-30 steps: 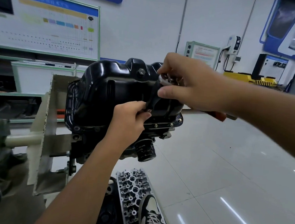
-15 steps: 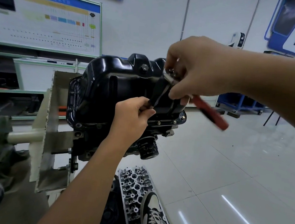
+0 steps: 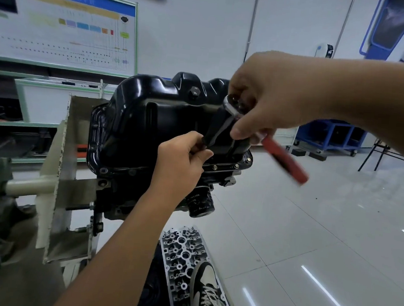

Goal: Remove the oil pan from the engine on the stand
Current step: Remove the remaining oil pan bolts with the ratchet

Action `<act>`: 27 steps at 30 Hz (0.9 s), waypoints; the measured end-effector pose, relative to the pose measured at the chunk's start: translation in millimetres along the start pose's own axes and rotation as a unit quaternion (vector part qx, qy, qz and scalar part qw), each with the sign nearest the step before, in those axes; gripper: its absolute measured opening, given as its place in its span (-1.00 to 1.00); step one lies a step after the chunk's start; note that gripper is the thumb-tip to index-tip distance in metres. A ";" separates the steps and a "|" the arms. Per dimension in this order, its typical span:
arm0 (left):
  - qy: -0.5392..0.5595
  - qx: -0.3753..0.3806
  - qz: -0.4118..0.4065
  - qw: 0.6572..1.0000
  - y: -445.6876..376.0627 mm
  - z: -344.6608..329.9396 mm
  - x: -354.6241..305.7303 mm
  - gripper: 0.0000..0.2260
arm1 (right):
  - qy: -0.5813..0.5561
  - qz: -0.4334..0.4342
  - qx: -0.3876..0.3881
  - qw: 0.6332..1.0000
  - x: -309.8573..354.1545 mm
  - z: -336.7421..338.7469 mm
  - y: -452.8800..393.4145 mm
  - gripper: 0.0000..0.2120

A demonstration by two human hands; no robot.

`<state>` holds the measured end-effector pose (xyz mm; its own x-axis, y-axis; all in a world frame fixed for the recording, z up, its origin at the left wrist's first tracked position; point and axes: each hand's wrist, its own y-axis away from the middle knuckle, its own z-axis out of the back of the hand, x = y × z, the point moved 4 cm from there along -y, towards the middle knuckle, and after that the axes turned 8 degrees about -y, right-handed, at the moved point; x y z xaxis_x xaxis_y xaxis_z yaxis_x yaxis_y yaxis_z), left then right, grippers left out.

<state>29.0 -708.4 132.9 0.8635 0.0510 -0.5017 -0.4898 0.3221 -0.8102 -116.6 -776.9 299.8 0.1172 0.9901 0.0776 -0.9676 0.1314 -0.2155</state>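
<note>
2 hands [image 3: 262,97] [image 3: 180,160] gripped ratchet [image 3: 285,160] on oil pan [image 3: 155,122]; red handle had swung down, bolt likely loosening.

Both hands, left [image 3: 180,160] and right [image 3: 261,99], curled, gripping.

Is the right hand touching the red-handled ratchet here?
Touching. The head view shows the right hand curled around the ratchet head, thumb on its shaft, red handle sticking out below.
</note>
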 end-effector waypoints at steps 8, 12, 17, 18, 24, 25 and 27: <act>-0.015 0.014 -0.011 1.000 0.4 1.7 -1.3 -0.84 | 0.169 0.125 -0.084 0.974 6.8 -0.5 -1.8 -0.80; -0.039 -0.024 -0.025 0.999 -0.2 3.6 -0.2 -0.83 | -0.301 -0.117 0.007 0.946 5.6 -11.8 3.6 -0.76; -0.001 0.028 -0.001 1.000 -3.9 4.2 5.5 -0.83 | 0.191 0.085 -0.067 0.976 17.5 -1.3 -4.7 -0.90; -0.003 0.044 -0.003 0.999 -3.0 3.1 5.4 -0.84 | 0.226 0.111 -0.063 0.966 17.2 0.5 -5.4 -0.80; -0.008 0.034 0.013 0.999 -4.4 2.3 9.5 -0.85 | -0.097 0.001 -0.021 0.995 11.0 1.0 -10.5 -0.85; -0.009 0.027 0.014 1.000 -4.3 2.8 9.1 -0.85 | -0.203 -0.053 0.018 0.978 10.8 -4.1 -9.1 -0.83; 0.003 0.028 0.019 0.999 -4.7 3.8 8.7 -0.87 | -0.253 -0.091 0.028 0.963 12.5 -6.8 -7.6 -0.84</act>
<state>39.2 -705.9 133.4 0.8431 0.0589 -0.5345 -0.5153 0.3723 -0.7719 -106.3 -765.2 295.8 0.1757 0.7980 0.5765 -0.9536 0.2833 -0.1015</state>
